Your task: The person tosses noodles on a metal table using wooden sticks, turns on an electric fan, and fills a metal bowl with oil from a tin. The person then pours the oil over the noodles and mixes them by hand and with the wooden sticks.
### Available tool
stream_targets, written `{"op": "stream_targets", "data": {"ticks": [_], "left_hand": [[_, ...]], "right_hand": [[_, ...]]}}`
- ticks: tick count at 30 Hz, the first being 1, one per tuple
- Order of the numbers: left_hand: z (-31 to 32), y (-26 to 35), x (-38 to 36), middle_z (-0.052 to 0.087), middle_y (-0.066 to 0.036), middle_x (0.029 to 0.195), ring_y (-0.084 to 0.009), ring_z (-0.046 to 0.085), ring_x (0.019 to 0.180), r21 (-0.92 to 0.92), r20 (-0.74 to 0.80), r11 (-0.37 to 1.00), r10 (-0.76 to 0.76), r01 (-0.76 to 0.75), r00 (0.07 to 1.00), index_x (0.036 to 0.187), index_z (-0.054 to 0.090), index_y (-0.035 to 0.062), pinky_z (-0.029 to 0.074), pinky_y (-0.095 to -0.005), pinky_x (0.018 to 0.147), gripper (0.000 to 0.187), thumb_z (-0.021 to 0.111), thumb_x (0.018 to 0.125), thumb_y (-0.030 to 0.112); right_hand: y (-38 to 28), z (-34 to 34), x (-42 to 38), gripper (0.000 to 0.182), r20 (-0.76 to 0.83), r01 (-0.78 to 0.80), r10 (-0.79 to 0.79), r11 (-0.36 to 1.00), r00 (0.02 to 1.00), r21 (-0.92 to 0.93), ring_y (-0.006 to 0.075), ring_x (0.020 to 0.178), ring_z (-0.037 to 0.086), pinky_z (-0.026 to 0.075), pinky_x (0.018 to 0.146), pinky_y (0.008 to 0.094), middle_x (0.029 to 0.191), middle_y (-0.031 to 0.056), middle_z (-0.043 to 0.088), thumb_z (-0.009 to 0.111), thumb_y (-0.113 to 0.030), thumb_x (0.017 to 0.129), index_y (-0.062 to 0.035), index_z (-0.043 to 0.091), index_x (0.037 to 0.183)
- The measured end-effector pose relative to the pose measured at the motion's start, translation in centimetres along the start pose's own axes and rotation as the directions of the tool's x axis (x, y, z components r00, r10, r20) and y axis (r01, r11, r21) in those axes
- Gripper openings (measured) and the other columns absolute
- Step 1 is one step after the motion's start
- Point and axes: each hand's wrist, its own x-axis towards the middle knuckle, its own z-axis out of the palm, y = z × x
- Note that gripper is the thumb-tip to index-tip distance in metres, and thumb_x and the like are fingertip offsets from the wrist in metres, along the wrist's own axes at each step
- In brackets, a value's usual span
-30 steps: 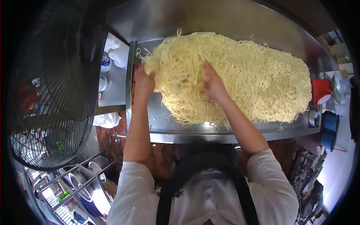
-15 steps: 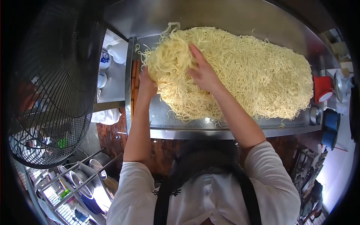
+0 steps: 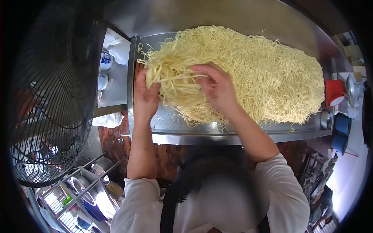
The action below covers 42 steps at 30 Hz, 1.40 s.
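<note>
A large heap of pale yellow noodles (image 3: 264, 77) lies spread in a shallow metal tray (image 3: 186, 138). At the heap's left end, my left hand (image 3: 146, 97) is closed on a bunch of noodles, thumb toward the right. Opposite it, my right hand (image 3: 218, 87) has its fingers curled round noodle strands, some of them hidden by the hand. Several strands stretch between the two hands, slightly blurred, above the rest of the heap.
A large black fan (image 3: 54, 97) stands close on the left. White containers (image 3: 121, 52) sit beyond the tray's left edge. Past its right end are a red container (image 3: 335, 92) and blue containers (image 3: 342, 123). A metal rack (image 3: 83, 190) holds bowls at lower left.
My left hand has turned and shifted slightly left. My right hand has come down a little and its fingers have curled in. The lifted bunch is now lower and stretched between the hands.
</note>
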Motion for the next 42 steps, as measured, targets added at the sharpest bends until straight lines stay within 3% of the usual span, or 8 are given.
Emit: {"op": "stream_targets", "data": {"ticks": [7, 11, 14, 19, 23, 31, 36, 42], "left_hand": [[-1.6, -14.7, 0.9, 0.058, -0.025, 0.131, -0.0341, 0.059, 0.118, 0.576, -0.115, 0.816, 0.012, 0.057, 0.993, 0.136, 0.052, -0.0049, 0.049, -0.0376, 0.097, 0.072, 0.083, 0.078, 0.023], [4.8, -19.6, 1.7, 0.066, -0.018, 0.117, -0.0244, 0.064, 0.107, 0.192, 0.009, 0.967, -0.171, 0.166, 0.985, 0.140, 0.045, -0.0023, 0.052, -0.0325, 0.091, 0.065, 0.067, 0.079, -0.003], [3.7, -4.7, 0.3, 0.067, -0.011, 0.115, -0.0192, 0.065, 0.100, -0.112, -0.041, 0.989, -0.101, 0.095, 0.994, 0.137, 0.047, -0.0014, 0.054, -0.0313, 0.087, 0.066, 0.070, 0.076, -0.008], [-1.6, 4.0, -1.5, 0.059, -0.014, 0.126, -0.0207, 0.059, 0.113, 0.072, -0.037, 0.970, 0.234, -0.231, 0.972, 0.136, 0.048, -0.0009, 0.051, -0.0346, 0.094, 0.059, 0.072, 0.083, -0.003], [-3.0, -12.4, 0.9, 0.053, -0.018, 0.137, -0.0297, 0.055, 0.123, 0.203, -0.022, 0.978, 0.047, -0.042, 0.999, 0.141, 0.045, 0.0020, 0.047, -0.0377, 0.100, 0.064, 0.075, 0.084, 0.006], [5.3, -0.8, -0.9, 0.066, -0.014, 0.111, -0.0223, 0.061, 0.108, 0.176, 0.309, 0.981, -0.138, 0.086, 0.941, 0.121, 0.059, 0.0040, 0.048, -0.0330, 0.092, 0.038, 0.072, 0.092, 0.024], [2.4, 9.0, -0.7, 0.064, -0.013, 0.105, -0.0220, 0.059, 0.103, 0.231, 0.169, 0.845, 0.453, -0.482, 0.875, 0.121, 0.063, 0.0064, 0.047, -0.0310, 0.089, 0.032, 0.069, 0.093, 0.021], [-0.2, -4.8, 1.4, 0.060, -0.015, 0.117, -0.0241, 0.060, 0.104, 0.305, 0.004, 0.952, -0.001, 0.000, 1.000, 0.133, 0.055, 0.0072, 0.048, -0.0320, 0.091, 0.045, 0.070, 0.093, 0.024]], "right_hand": [[9.4, -0.5, -4.1, 0.055, -0.066, -0.070, 0.037, 0.779, 0.997, -0.623, 0.0378, 0.127, 0.048, 0.044, 0.103, 0.0443, 0.139, 0.0225, 0.048, 0.066, -0.004, 0.083, -0.0026, 0.051, 0.136], [12.5, 8.5, 0.2, 0.051, 0.095, 0.118, -0.072, 0.696, 0.993, -0.708, 0.0393, 0.125, 0.051, 0.045, 0.104, 0.0443, 0.136, 0.0218, 0.053, 0.066, -0.019, 0.089, -0.0049, 0.052, 0.136], [7.5, 7.7, 2.7, 0.048, 0.159, -0.272, 0.237, 0.929, 0.958, 0.252, 0.0361, 0.116, 0.059, 0.050, 0.097, 0.0422, 0.127, 0.0215, 0.060, 0.066, -0.023, 0.090, -0.0050, 0.055, 0.133], [2.1, 3.5, -1.0, 0.044, 0.015, -0.044, 0.046, 0.992, 0.999, -0.122, 0.0300, 0.105, 0.066, 0.053, 0.091, 0.0388, 0.115, 0.0163, 0.067, 0.071, -0.022, 0.088, -0.0022, 0.058, 0.125], [8.2, -2.4, -5.3, 0.046, -0.065, -0.147, 0.133, 0.846, 0.989, -0.512, 0.0396, 0.120, 0.055, 0.045, 0.104, 0.0413, 0.125, 0.0227, 0.059, 0.069, -0.008, 0.084, -0.0017, 0.057, 0.127], [5.1, 2.7, -4.6, 0.054, -0.048, -0.048, 0.044, 0.996, 0.998, -0.074, 0.0401, 0.111, 0.059, 0.049, 0.097, 0.0407, 0.121, 0.0222, 0.059, 0.059, 0.007, 0.081, -0.0022, 0.051, 0.134], [3.0, 4.5, -2.4, 0.040, -0.206, 0.168, -0.144, 0.980, 0.968, 0.104, 0.0251, 0.095, 0.062, 0.051, 0.085, 0.0320, 0.113, 0.0144, 0.060, 0.060, 0.000, 0.091, -0.0027, 0.052, 0.130], [3.7, -1.8, -0.9, 0.030, -0.137, -0.070, 0.093, 0.983, 0.986, 0.168, 0.0166, 0.103, 0.061, 0.051, 0.087, 0.0302, 0.117, 0.0120, 0.060, 0.057, -0.003, 0.094, 0.0010, 0.052, 0.124]]}}
